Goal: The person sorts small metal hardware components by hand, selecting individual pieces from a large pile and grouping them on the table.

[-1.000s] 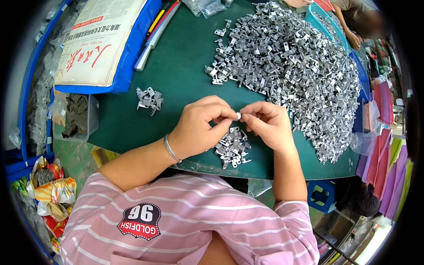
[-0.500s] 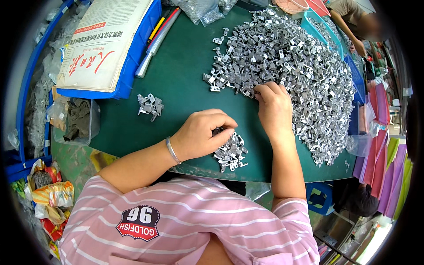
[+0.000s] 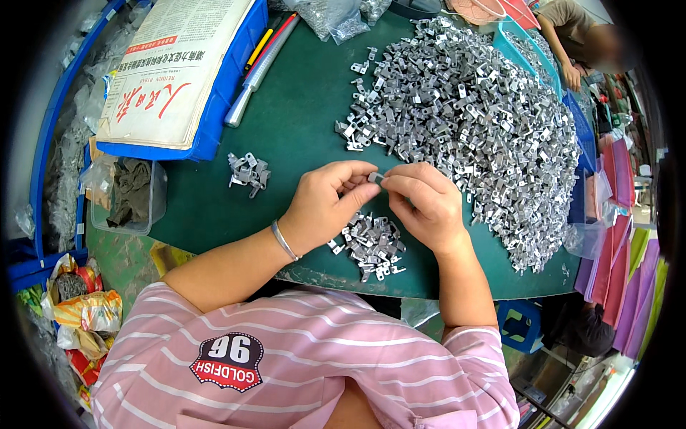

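Between my two hands is a small grey metal bracket (image 3: 375, 177), pinched by the fingertips of both. My left hand (image 3: 325, 204), with a bangle at the wrist, has its fingers curled in from the left. From the right, thumb and fingers of my right hand (image 3: 427, 204) close on the bracket's other side. Just below the hands lies a small heap of like brackets (image 3: 373, 247). A large pile of brackets (image 3: 464, 107) spreads beyond and to the right. Farther left sits a smaller cluster of brackets (image 3: 249, 174).
The green table (image 3: 286, 107) curves toward me. A newspaper stack (image 3: 161, 93) lies in a blue tray (image 3: 214, 118), beside pens (image 3: 263, 68). A clear box (image 3: 153, 200) holds dark cloth. A turquoise basket (image 3: 518, 53) stands far right, near another person's hand (image 3: 572, 75).
My right hand has come back from the large pile toward my left hand. My left hand has risen off the small heap, and both now meet at a bracket.
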`<state>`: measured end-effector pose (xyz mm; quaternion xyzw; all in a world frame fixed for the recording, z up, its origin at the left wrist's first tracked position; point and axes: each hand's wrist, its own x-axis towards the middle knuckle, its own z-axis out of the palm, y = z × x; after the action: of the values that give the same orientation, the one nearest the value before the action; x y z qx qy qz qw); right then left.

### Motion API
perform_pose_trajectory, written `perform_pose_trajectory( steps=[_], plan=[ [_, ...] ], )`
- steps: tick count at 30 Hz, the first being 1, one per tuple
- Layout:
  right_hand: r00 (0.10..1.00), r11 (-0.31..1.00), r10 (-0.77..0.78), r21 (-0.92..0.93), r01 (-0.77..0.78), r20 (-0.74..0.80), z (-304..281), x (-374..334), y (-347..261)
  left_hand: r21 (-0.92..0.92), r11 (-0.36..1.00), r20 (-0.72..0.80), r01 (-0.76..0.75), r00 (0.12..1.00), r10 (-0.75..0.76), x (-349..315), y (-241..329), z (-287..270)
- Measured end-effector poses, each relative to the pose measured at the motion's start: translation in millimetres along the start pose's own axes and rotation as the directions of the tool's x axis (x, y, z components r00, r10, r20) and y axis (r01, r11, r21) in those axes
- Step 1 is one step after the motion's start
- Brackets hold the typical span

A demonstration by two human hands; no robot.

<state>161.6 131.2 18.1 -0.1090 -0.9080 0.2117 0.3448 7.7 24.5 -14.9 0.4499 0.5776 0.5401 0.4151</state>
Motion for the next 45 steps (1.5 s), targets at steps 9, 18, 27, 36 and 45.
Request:
perform_pose_trajectory(
  steps=[9, 18, 27, 36, 45],
  plan=[
    [0.953, 0.889, 0.275, -0.344, -0.303, -0.129, -6.6, -4.6, 15.5, -0.173, 0.985, 0.008, 0.001, 1.0, 0.0, 0.7, -2.0, 2.0],
    [0.951, 0.901, 0.243, -0.319, -0.294, -0.189, -3.9, -9.8, 24.6, -0.143, 0.983, -0.001, -0.116, 0.993, 0.117, 1.4, -2.0, 0.6],
    [0.916, 0.902, 0.397, 0.213, -0.376, -0.064, 3.6, -10.2, 5.1, -0.111, 0.986, -0.008, -0.127, 0.992, 0.127, -0.4, 0.0, -0.2],
    [0.931, 0.914, 0.36, 0.225, -0.337, -0.069, 2.7, -12.7, 6.4, -0.084, 0.987, 0.008, -0.138, 0.99, 0.139, -0.9, 2.5, -0.8],
    [0.975, 0.974, 0.221, -0.045, -0.22, 0.025, 9.6, -3.4, 9.4, 0.135, 0.955, 0.098, -0.262, 0.963, 0.25, -3.4, 8.9, -7.5]
  ],
)
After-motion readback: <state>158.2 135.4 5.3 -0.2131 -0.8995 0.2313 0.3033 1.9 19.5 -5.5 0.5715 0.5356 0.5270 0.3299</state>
